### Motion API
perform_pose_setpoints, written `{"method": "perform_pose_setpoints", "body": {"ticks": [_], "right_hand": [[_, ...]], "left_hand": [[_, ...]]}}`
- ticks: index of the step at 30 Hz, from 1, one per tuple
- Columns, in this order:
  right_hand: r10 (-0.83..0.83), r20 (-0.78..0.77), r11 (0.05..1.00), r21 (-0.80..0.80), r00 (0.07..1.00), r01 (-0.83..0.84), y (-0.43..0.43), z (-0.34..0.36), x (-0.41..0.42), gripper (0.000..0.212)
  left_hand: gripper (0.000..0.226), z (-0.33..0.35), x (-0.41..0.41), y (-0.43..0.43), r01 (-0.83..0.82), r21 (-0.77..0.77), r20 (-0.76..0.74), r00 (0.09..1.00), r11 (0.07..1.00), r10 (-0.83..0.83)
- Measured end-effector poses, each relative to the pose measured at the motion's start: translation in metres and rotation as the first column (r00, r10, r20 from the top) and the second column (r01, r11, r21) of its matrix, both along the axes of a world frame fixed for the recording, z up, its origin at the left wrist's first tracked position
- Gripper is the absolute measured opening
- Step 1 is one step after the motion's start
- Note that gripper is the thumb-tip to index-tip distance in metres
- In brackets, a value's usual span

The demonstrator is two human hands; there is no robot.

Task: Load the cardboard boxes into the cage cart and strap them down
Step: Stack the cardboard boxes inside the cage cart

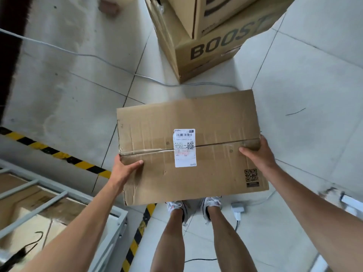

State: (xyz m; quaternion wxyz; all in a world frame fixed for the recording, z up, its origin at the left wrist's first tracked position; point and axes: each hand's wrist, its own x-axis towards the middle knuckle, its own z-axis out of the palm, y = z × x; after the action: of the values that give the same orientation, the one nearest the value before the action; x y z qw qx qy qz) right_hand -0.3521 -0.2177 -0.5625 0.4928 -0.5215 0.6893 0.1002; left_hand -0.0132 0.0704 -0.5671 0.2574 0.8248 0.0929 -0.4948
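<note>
Your left hand (124,169) and right hand (258,152) grip the box (206,122) by its ends, thumbs on top. The cage cart (115,222) sits left, with stacked boxes (206,55) and a cable (84,54) ahead.

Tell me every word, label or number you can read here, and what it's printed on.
"BOOST": big dark letters on the side of the lower stacked box.
On the upper stacked box: large dark print, cut off, unreadable.
On the white shipping label stuck to the carried box: barcode, QR code and fine print, too small to read.
The printed QR code at that box's corner has a dark patch below it, unreadable.
</note>
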Motion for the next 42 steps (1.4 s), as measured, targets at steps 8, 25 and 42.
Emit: {"method": "perform_pose_setpoints", "body": {"ticks": [8,25,42], "right_hand": [[0.070,0.068,0.998,-0.006,0.995,-0.070,0.003,0.199,0.004,0.088],[0.439,0.328,0.895,-0.249,0.837,-0.371,0.007,0.542,0.096,0.112],[0.891,0.382,0.382,-0.340,0.245,-0.859,0.403,0.593,0.244,0.103]], "left_hand": [[0.102,0.232,-0.016,0.009,-0.083,-0.018,0.177,0.980,0.996,0.084],[0.091,0.626,-0.042,0.120,-0.272,-0.148,0.648,0.699,0.951,0.301],[0.110,0.693,-0.238,0.552,-0.854,-0.195,0.629,0.269,0.483,0.729]]}}
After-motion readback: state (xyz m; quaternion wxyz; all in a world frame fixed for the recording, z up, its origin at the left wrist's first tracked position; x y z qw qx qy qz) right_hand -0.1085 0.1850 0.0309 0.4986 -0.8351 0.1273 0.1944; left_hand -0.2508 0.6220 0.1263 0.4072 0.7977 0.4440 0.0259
